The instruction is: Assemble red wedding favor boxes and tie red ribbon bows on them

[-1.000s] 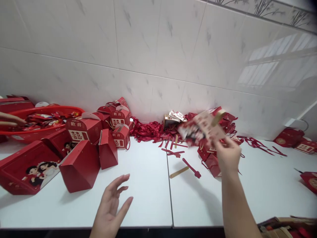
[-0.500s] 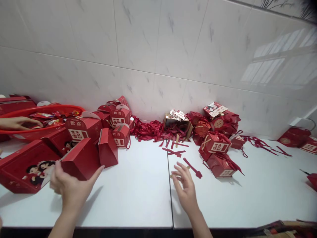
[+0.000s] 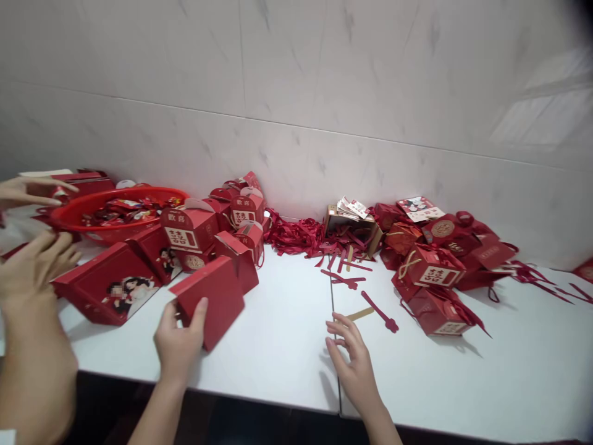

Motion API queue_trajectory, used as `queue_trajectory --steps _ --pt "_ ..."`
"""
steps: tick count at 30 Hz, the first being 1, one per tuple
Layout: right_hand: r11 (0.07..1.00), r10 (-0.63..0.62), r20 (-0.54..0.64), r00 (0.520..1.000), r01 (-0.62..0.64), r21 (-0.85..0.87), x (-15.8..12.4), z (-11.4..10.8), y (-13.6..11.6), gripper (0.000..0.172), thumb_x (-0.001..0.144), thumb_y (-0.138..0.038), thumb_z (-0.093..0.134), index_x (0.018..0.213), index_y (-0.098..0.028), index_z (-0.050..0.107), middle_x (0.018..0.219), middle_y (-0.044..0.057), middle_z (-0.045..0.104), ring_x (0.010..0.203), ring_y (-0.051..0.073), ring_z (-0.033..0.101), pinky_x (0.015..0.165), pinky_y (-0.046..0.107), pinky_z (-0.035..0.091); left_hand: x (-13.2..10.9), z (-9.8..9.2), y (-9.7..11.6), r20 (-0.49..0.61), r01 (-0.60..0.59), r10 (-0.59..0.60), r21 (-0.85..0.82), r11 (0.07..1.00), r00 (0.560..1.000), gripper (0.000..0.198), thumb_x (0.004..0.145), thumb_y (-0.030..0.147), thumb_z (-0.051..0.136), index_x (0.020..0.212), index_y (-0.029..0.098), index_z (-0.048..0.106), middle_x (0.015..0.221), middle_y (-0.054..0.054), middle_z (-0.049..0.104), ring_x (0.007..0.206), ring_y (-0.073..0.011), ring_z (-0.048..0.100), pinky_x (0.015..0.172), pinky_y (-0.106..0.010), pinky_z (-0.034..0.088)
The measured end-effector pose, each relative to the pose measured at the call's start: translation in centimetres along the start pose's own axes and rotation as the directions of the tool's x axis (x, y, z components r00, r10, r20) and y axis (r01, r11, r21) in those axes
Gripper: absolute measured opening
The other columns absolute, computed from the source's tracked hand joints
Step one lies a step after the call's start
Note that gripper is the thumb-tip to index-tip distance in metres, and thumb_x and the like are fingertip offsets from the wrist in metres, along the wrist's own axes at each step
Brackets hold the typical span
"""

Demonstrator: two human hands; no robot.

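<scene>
My left hand [image 3: 178,337] grips a red gift box [image 3: 210,303] by its near left edge, thumb on the front and fingers behind. The box looks tilted above the white table. Just behind it stands another plain red box [image 3: 241,266]. Over the table's seam, my right hand [image 3: 352,352] hovers with its fingers apart and nothing in them. Nearest to it lie a gold strip [image 3: 360,314] and a dark red strip with a flower-shaped end [image 3: 382,313]. To the left of my held box is a wide red box [image 3: 109,287] with a printed couple.
A co-worker's hands [image 3: 39,272] are at the left, by a red basin [image 3: 115,232] of wrapped sweets. Printed boxes [image 3: 189,228] stand behind. Red ribbons [image 3: 296,237] lie along the wall beside an open carton [image 3: 354,228]. Tied boxes [image 3: 438,267] are piled at the right.
The view has shifted left. My left hand has brought the red box rightward, away from the printed box. The co-worker's hand has come out of the basin with a small item.
</scene>
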State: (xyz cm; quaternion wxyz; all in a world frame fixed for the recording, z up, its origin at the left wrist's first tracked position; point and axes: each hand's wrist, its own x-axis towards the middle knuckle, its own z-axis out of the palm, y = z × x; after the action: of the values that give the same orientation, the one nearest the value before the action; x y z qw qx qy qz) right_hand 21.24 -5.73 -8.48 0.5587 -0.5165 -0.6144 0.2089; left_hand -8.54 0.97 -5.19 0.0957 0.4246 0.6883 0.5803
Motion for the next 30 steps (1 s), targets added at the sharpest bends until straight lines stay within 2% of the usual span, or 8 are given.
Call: queue_trajectory --steps 4,8,12,15,20,24,27,30 --pt "1.0 -0.017 0.034 0.999 0.016 0.017 0.6 0.7 -1.3 0.03 0.088 -0.024 0.057 0.118 -0.023 0.06 0.127 0.014 0.056 0.116 0.028 0.057 0.083 0.04 0.057 -4.2 0.6 1.0 0.311 0.005 0.056 -0.193 0.981 0.949 0.038 0.074 0.046 0.066 0.097 0.016 0.062 0.09 -0.008 0.071 0.083 -0.0234 0.066 0.074 -0.032 0.054" --pt "0.992 -0.094 0.077 0.993 0.088 0.087 0.9 1.2 -2.3 0.058 0.083 -0.023 0.063 0.137 -0.027 0.041 0.138 0.012 0.049 0.126 0.029 0.047 0.099 0.048 0.046 -8.3 1.2 2.0 0.613 0.094 0.148 -0.345 0.934 0.776 0.042 0.076 0.042 0.066 0.108 0.015 0.062 0.11 -0.012 0.07 0.101 -0.0277 0.065 0.088 -0.036 0.053" --pt "0.974 -0.129 0.118 0.985 0.103 0.202 0.6 0.6 -2.9 0.033 0.082 -0.02 0.064 0.114 -0.026 0.058 0.115 0.008 0.063 0.108 0.025 0.06 0.092 0.04 0.05 -10.7 1.5 2.2 0.769 0.209 0.141 -0.338 0.918 0.624 0.049 0.079 0.042 0.064 0.121 0.017 0.059 0.125 -0.014 0.063 0.115 -0.0305 0.058 0.099 -0.041 0.047" --pt "0.967 -0.032 0.146 0.989 -0.006 0.253 0.7 0.0 -3.3 0.016 0.08 -0.019 0.066 0.094 -0.025 0.062 0.091 0.004 0.066 0.087 0.022 0.064 0.077 0.033 0.053 -10.9 1.5 2.4 0.786 0.199 0.149 -0.327 0.924 0.599 0.052 0.079 0.037 0.065 0.126 0.019 0.055 0.127 -0.014 0.06 0.118 -0.0306 0.056 0.101 -0.042 0.045" --pt "0.945 0.04 0.174 0.984 -0.094 0.312 1.1 0.0 -3.9 0.007 0.075 -0.024 0.07 0.076 -0.026 0.063 0.089 0.002 0.067 0.087 0.024 0.065 0.079 0.037 0.051 -10.0 2.1 4.0 0.687 0.016 0.409 -0.522 0.853 0.601 0.063 0.082 0.024 0.063 0.139 0.029 0.036 0.129 -0.011 0.057 0.111 -0.0241 0.059 0.098 -0.039 0.047" --pt "0.94 0.031 0.217 0.976 -0.103 0.327 1.5 -0.6 -3.9 0.012 0.072 -0.04 0.073 0.076 -0.03 0.067 0.081 0.002 0.068 0.081 0.026 0.066 0.074 0.039 0.053 -10.1 2.8 4.9 0.693 0.059 0.451 -0.578 0.814 0.562 0.015 0.087 0.023 0.058 0.1 0.023 0.065 0.103 -0.008 0.07 0.096 -0.0223 0.065 0.085 -0.033 0.053" --pt "0.975 -0.045 0.309 0.95 -0.025 0.219 4.8 -2.3 -2.6 0.045 0.07 -0.071 0.06 0.085 -0.031 0.073 0.092 0.005 0.071 0.087 0.028 0.067 0.078 0.042 0.054 -10.4 3.0 4.9 0.699 0.116 0.396 -0.563 0.818 0.596 0.01 0.087 0.024 0.057 0.088 0.02 0.067 0.088 -0.007 0.072 0.086 -0.021 0.068 0.078 -0.031 0.055" --pt "0.996 0.063 0.062 0.996 -0.067 0.056 11.8 -4.3 0.5 0.059 0.081 -0.073 0.038 0.086 -0.025 0.072 0.093 0.008 0.072 0.09 0.026 0.067 0.077 0.04 0.055 -10.6 2.8 4.8 0.694 0.132 0.376 -0.56 0.818 0.614 0.01 0.086 0.025 0.059 0.088 0.02 0.068 0.088 -0.007 0.072 0.085 -0.0209 0.069 0.078 -0.03 0.055"
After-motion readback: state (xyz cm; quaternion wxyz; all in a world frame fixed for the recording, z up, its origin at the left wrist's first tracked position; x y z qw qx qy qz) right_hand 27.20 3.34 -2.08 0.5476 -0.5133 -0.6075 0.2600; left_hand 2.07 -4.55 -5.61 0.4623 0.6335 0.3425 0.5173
